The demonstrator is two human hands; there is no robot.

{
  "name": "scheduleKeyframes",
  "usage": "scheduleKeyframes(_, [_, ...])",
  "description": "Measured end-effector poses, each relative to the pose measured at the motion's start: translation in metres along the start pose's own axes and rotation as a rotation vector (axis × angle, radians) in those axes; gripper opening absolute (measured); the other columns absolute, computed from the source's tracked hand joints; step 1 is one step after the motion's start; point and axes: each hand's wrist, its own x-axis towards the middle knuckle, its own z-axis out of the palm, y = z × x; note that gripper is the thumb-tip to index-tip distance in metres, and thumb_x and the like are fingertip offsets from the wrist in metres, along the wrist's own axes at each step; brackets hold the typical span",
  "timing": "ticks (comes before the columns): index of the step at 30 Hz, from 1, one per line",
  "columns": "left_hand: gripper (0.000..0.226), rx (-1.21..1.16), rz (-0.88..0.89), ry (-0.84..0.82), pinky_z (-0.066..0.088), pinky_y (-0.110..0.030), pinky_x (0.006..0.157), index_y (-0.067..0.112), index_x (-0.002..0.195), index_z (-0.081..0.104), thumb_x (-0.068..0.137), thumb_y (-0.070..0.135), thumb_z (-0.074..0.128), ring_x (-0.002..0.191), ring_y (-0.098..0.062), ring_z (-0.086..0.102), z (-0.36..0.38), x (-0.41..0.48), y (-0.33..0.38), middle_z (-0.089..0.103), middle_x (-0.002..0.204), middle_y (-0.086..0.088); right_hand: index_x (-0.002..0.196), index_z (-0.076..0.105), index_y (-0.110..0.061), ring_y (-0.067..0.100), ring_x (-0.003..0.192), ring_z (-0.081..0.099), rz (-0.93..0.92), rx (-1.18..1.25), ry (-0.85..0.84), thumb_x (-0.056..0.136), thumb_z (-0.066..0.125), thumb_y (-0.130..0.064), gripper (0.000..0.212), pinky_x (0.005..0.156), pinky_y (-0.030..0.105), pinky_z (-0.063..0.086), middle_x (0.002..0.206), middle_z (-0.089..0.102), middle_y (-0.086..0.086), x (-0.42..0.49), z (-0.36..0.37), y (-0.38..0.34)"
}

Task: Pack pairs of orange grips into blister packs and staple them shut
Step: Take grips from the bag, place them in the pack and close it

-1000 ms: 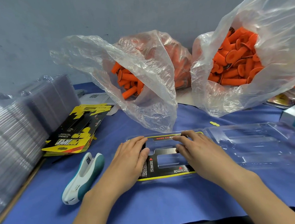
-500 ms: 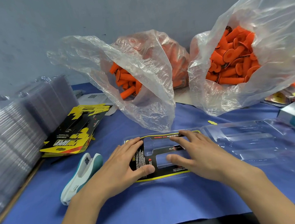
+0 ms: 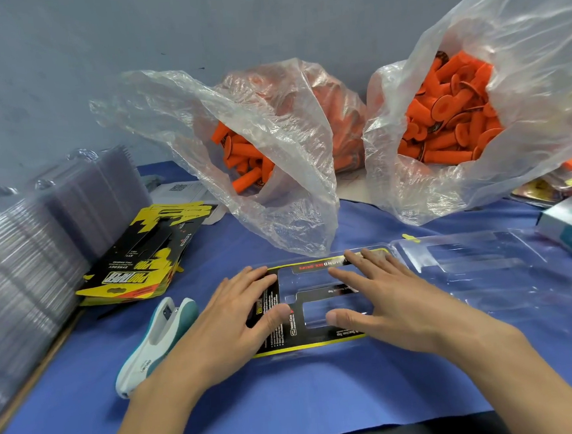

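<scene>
Both flat hands, left hand [image 3: 232, 318] and right hand [image 3: 383, 298], press the card [image 3: 288, 326] into the blister pack [image 3: 469, 260]; apparently seated, so press evenly.

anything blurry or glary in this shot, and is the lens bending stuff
Head view: the stack of clear trays at the left edge is smeared and stretched by the wide lens; light glares off the plastic bags and the open blister pack; the left hand and right hand are fairly sharp, casting only soft shadows on the blue mat.
</scene>
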Motion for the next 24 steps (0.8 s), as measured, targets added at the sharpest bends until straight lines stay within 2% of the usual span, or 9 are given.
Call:
scheduleKeyframes(2, [0.072,0.004,0.02,0.069,0.013,-0.023,0.12,0.035,0.146,0.04,0.086,0.074,0.029,0.138,0.018,0.007,-0.001,0.0,0.002,0.026,0.148,0.03,0.151,0.025,-0.045,0.012,0.15,0.002,-0.045,-0.024,0.069,0.085,0.018,-0.078,0.074,0.12,0.029,0.001,0.164,0.01,-0.013,0.002,0.0,-0.002])
scheduleKeyframes(4, [0.067,0.0,0.049,0.117,0.018,-0.02,0.116,0.034,0.142,0.046,0.088,0.071,0.031,0.139,0.012,0.017,-0.001,0.0,0.006,0.034,0.147,0.026,0.143,0.042,-0.043,0.012,0.142,0.02,-0.102,-0.071,0.176,0.098,0.031,-0.061,0.05,0.116,0.023,0.012,0.154,0.032,-0.016,0.005,0.0,-0.003])
scheduleKeyframes(7, [0.058,0.003,0.084,0.132,0.024,-0.019,0.113,0.033,0.138,0.052,0.091,0.065,0.037,0.136,0.008,0.025,0.0,-0.001,0.014,0.04,0.143,0.022,0.131,0.056,-0.041,0.011,0.131,0.033,-0.117,-0.07,0.22,0.099,0.044,-0.052,0.036,0.108,0.021,0.02,0.138,0.046,-0.019,0.009,-0.001,-0.004])
scheduleKeyframes(13, [0.047,0.034,0.138,0.145,0.022,-0.011,0.107,0.029,0.13,0.06,0.094,0.055,0.042,0.133,0.004,0.029,0.002,0.002,0.027,0.047,0.137,0.018,0.127,0.058,-0.041,0.013,0.118,0.041,-0.129,-0.1,0.181,0.099,0.048,-0.048,0.031,0.104,0.026,0.026,0.118,0.054,-0.016,0.014,0.002,-0.004])
scheduleKeyframes(19, [0.041,0.034,0.16,0.148,0.027,-0.019,0.109,0.027,0.128,0.061,0.097,0.049,0.046,0.13,-0.001,0.036,0.005,0.006,0.032,0.051,0.133,0.016,0.123,0.06,-0.04,0.011,0.115,0.04,-0.117,-0.069,0.2,0.097,0.05,-0.05,0.029,0.102,0.025,0.027,0.115,0.055,-0.016,0.016,0.005,-0.002])
scheduleKeyframes(24, [0.031,0.045,0.17,0.158,0.028,-0.016,0.106,0.028,0.122,0.063,0.098,0.044,0.05,0.127,0.0,0.038,0.007,0.008,0.033,0.053,0.129,0.017,0.125,0.059,-0.039,0.011,0.113,0.044,-0.13,-0.055,0.213,0.099,0.044,-0.051,0.032,0.103,0.027,0.028,0.115,0.056,-0.017,0.015,0.005,-0.002])
